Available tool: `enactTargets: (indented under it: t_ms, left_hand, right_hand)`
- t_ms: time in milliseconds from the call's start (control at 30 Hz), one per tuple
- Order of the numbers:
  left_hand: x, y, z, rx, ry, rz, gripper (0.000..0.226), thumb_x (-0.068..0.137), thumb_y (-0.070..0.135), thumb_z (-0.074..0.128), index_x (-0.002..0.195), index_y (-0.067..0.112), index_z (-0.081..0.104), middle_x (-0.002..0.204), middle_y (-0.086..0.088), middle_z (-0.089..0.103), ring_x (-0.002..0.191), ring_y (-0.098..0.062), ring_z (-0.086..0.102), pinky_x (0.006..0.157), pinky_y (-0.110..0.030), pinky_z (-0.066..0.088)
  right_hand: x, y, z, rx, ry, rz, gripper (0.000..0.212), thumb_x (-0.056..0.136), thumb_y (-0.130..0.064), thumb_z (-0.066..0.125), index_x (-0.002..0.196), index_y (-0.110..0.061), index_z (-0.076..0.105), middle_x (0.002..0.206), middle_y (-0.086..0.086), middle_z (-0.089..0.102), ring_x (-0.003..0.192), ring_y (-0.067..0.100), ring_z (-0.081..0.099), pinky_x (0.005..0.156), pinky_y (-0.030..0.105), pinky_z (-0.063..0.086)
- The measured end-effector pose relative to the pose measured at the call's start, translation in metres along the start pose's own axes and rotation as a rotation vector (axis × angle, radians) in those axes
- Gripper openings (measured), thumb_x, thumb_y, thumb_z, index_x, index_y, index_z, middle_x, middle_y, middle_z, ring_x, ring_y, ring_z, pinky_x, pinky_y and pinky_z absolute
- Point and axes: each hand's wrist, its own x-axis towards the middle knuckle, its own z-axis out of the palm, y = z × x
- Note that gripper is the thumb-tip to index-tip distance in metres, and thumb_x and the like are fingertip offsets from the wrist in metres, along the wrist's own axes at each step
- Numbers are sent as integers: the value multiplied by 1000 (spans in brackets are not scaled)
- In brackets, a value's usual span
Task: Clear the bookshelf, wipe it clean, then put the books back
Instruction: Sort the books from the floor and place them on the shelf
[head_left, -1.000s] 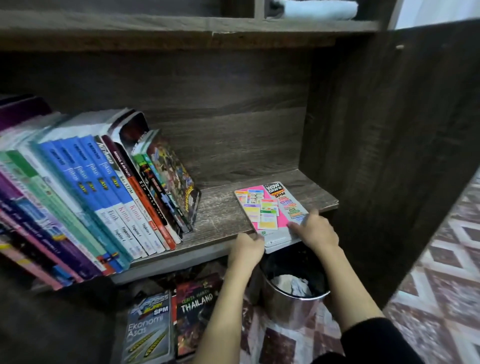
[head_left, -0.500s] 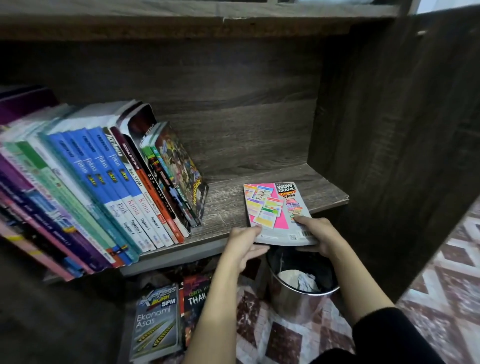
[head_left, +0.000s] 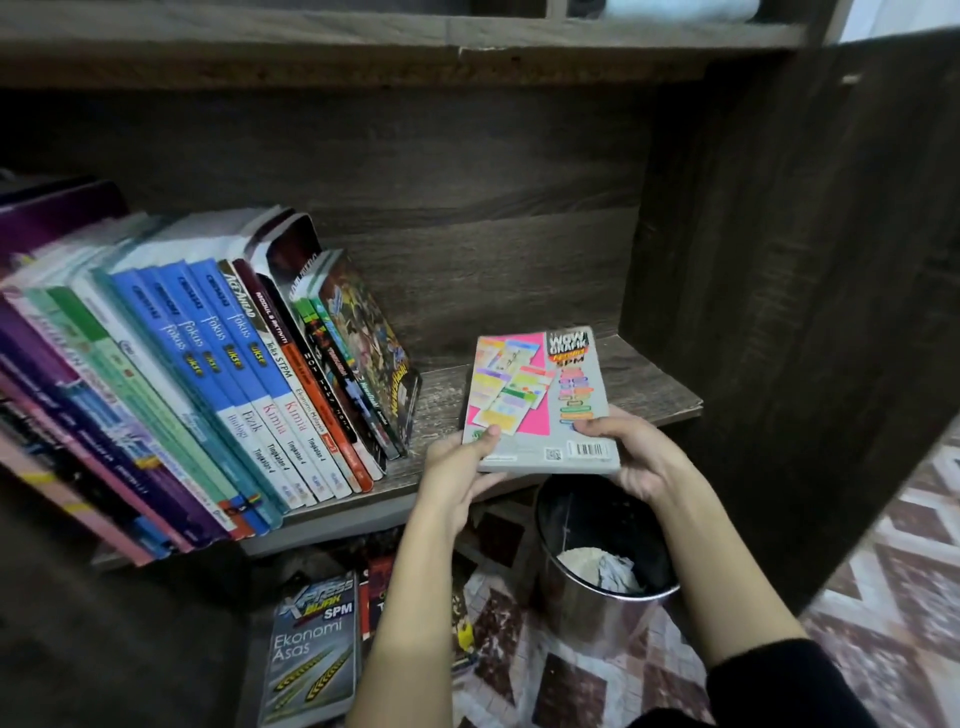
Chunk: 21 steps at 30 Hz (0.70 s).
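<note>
pink book (head_left: 540, 400): held at the shelf (head_left: 660, 400) front
left grip (head_left: 457, 478): pinched on its lower left corner
right grip (head_left: 644, 457): wrapped round its right corner

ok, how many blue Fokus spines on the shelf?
4, leaning side by side: Biologi, Fizik, Kimia, second Kimia. Others may be hidden further left.

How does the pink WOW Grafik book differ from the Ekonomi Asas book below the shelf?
The pink WOW Grafik book is held by the left hand and the right hand at the shelf front; the Ekonomi Asas book lies on the floor, untouched. The first cover is pink with colourful panels; the second is grey-blue with yellow stripes. Both show SPM.
</note>
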Motion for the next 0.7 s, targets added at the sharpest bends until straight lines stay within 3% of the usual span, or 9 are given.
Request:
enactTargets:
  t_ms: [67, 133, 267, 367, 467, 500, 567, 633, 700]
  left_hand:
    - [-1, 7, -5, 99, 71, 107, 24, 90, 15, 64, 112, 6, 62, 107, -6, 68, 86, -12, 64, 67, -20, 54]
    - [-5, 19, -14, 424, 250, 327, 43, 89, 22, 65, 129, 10, 54, 125, -4, 62, 104, -14, 61, 83, -22, 47]
    - [-29, 52, -28, 476, 328, 716, 44, 91, 21, 62, 133, 13, 53, 131, -1, 59, 113, -7, 56, 91, -9, 42]
    - [-44, 75, -29, 720, 403, 910, 52, 91, 36, 59, 139, 21, 46, 139, 5, 50, 126, -7, 45, 103, -17, 31]
    - [-46, 99, -37, 1026, 507, 1125, 71, 89, 51, 53, 148, 20, 28, 155, 5, 26, 142, -9, 19, 112, -22, 7]
    - [-45, 105, -42, 1127, 524, 1171, 78, 88, 56, 50, 150, 19, 22, 157, 4, 19, 145, -10, 12, 114, -25, 0]
    - [-42, 113, -51, 1334, 548, 1151, 85, 88, 61, 43, 152, 16, 10, 159, 3, 8, 146, -13, 3, 114, -34, -10]
    - [-41, 116, -62, 1475, 554, 1085, 81, 93, 57, 38, 152, 14, 3, 159, 2, 8, 146, -13, 3, 113, -39, -14]
    - [-40, 116, -73, 1538, 584, 1073, 73, 95, 49, 40, 152, 14, 11, 158, 2, 17, 146, -11, 9, 112, -42, -15]
  right_hand:
    - [-3, -5, 14, -3, 2, -95, 36, 84, 16, 49, 113, -1, 61, 105, 22, 69, 93, 34, 69, 71, 45, 59]
    - [-6, -8, 30, -88, 17, -216, 34, 83, 15, 55, 108, -6, 64, 107, 18, 70, 97, 32, 69, 79, 47, 57]
    - [-3, 4, 65, -207, 44, -427, 36, 83, 14, 57, 113, -5, 64, 103, 11, 72, 96, 27, 69, 83, 43, 57]
    - [7, 26, 90, -347, 116, -617, 39, 83, 14, 58, 118, -4, 63, 111, 11, 69, 103, 25, 66, 93, 41, 53]
    - [16, 56, 117, -545, 187, -796, 52, 82, 10, 62, 128, -13, 56, 123, -3, 58, 112, 3, 58, 101, 16, 41]
    - [17, 67, 126, -573, 184, -823, 54, 82, 10, 61, 129, -16, 55, 120, -8, 57, 106, -6, 57, 93, 4, 38]
    - [22, 88, 139, -657, 145, -854, 57, 81, 13, 56, 130, -16, 56, 118, -7, 59, 102, 3, 58, 80, -7, 32]
    - [29, 105, 146, -742, 85, -871, 61, 79, 12, 52, 132, -19, 56, 122, 1, 63, 101, 19, 55, 85, -3, 34]
    - [37, 113, 148, -764, 60, -837, 62, 78, 8, 50, 131, -25, 58, 119, 9, 66, 92, 26, 58, 88, 19, 46]
